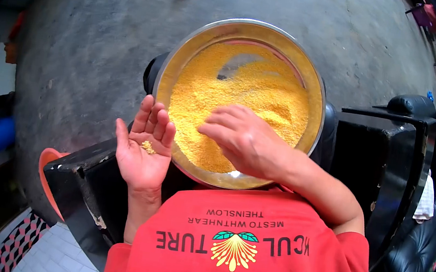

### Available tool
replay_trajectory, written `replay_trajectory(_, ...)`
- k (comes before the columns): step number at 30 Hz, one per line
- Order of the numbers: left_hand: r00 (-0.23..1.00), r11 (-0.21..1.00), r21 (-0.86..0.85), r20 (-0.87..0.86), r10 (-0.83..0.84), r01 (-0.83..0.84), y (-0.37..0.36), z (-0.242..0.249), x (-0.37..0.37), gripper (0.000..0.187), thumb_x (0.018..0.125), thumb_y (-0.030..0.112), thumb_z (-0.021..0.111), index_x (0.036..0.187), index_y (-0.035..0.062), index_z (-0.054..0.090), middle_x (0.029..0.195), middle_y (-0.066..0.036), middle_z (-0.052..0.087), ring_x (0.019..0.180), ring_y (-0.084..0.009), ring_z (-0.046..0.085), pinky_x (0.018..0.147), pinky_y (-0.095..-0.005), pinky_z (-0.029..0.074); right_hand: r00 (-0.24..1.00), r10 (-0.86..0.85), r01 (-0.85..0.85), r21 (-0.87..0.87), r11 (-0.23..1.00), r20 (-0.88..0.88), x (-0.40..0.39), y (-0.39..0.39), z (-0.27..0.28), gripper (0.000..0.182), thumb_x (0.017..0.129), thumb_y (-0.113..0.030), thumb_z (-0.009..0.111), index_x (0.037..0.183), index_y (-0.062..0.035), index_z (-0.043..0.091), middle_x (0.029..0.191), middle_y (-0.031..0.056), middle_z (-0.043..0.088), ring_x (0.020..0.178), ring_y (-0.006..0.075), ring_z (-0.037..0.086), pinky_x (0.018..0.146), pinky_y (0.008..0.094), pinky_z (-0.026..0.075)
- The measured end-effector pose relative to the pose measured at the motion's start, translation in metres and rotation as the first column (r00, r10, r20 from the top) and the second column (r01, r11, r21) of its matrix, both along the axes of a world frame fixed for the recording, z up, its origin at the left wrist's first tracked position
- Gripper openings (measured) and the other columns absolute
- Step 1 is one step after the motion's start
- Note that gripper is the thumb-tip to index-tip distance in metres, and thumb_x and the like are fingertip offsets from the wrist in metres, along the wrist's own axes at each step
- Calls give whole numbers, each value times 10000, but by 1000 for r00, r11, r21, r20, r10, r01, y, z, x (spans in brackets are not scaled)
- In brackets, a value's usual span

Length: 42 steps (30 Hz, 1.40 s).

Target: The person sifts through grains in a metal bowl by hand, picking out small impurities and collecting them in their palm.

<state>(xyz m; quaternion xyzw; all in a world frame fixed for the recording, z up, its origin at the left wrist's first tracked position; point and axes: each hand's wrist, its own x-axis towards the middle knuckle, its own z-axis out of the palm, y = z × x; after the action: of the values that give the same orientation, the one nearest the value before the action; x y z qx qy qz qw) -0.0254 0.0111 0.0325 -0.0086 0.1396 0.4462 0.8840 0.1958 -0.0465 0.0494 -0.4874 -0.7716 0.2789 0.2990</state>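
Note:
A wide round metal pan point(170, 70) with a shiny rim holds a layer of coarse yellow grain point(266, 96) that looks like ground corn. Near the pan's back, the metal bottom shows through a thin patch. My left hand point(145, 151) is palm up beside the pan's left rim, fingers stretched out. A small clump of yellowish bits point(148, 147) lies in its palm. Over the grain is my right hand point(242, 139), back upward, with bent fingers held together at the left. Its fingertips are partly hidden and slightly blurred, so anything between them cannot be made out.
Grey concrete floor point(102, 56) stretches beyond the pan. A black table-like piece point(371, 171) and a black padded seat point(413, 252) are at right. At left are an orange basin rim point(48, 169), a black chair part point(82, 179) and a blue container point(0, 134).

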Motion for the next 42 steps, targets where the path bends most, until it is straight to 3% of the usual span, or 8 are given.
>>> replay_trajectory(8,999,1000,12,37,-23,22,4,-1,3,635,1004,467,256,1378,-33,371,1319,-227,501,1216,-327,513,1042,-477,408,729,-613,629,55,776,306,50,-77,11,313,822,48,524,1134,31,529,1060,226,589,987,366,577,841,417,484)
replay_trajectory(12,1000,994,110,9,-28,27,0,-2,2,563,1020,375,283,1399,-40,318,1353,-216,470,1226,-305,504,1052,-461,400,694,-553,616,17,788,461,28,-45,-14,398,795,42,525,1192,38,497,1140,254,539,1053,366,547,866,409,475)
replay_trajectory(14,1000,993,114,-10,-22,23,-3,-2,2,562,1020,374,284,1394,-44,324,1349,-215,476,1226,-302,503,1047,-460,404,921,-387,390,-79,918,45,10,-31,-14,407,786,29,526,1192,40,505,1188,249,517,1078,365,537,863,416,480)
replay_trajectory(19,999,992,121,-11,-36,37,-5,-2,1,561,1020,372,286,1389,-48,332,1339,-214,486,1227,-298,502,1041,-457,409,992,-2,-36,-288,957,-128,1,-56,2,407,768,47,576,1167,-20,537,1109,199,583,991,353,591,824,395,513)
replay_trajectory(25,999,993,111,-1,-39,39,1,-3,3,566,1020,376,279,1392,-48,328,1343,-216,482,1230,-303,500,1050,-460,399,946,-277,304,-165,938,170,36,-89,25,306,753,41,568,1054,-13,586,933,160,627,882,332,620,765,392,516)
replay_trajectory(28,999,993,113,-7,-32,33,-1,-2,3,568,1021,377,275,1392,-49,328,1346,-219,478,1231,-307,497,1054,-462,395,905,-177,292,-262,920,387,41,-89,21,286,756,19,568,1040,-10,583,863,143,617,848,318,614,751,392,506)
replay_trajectory(33,999,1000,25,-40,-6,7,-5,0,3,630,1005,461,256,1365,-39,386,1294,-222,520,1193,-319,530,1028,-469,425,908,-333,317,103,943,254,30,-47,-7,281,780,26,555,1058,3,581,1048,176,581,972,359,568,836,389,482)
replay_trajectory(42,999,1000,21,-50,-3,4,-2,1,6,632,1003,463,260,1369,-37,381,1296,-222,518,1194,-312,530,1027,-468,425,910,-342,385,-171,907,237,39,-74,1,262,770,56,560,1019,-12,606,956,150,621,900,327,605,757,394,503)
